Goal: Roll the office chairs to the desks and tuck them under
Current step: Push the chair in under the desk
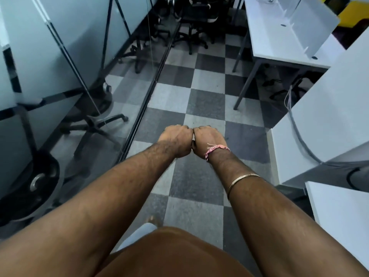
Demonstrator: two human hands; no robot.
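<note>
Left of the glass partition [147,96], an office chair [93,124] shows, seemingly behind the pane. Right of the partition, I hold my left hand [175,138] and right hand [207,139] out as empty fists, knuckles touching. Farther right stand the desks [275,37]. I'd uncurl both hands, walk to the chair cluster [191,21] at the partition's far end, and grip a backrest squarely before rolling.

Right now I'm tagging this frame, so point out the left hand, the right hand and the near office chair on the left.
left hand [175,139]: head view, back of the fist.
right hand [207,139]: head view, back of the fist.
office chair [93,122]: head view, hub of its star base.
</note>
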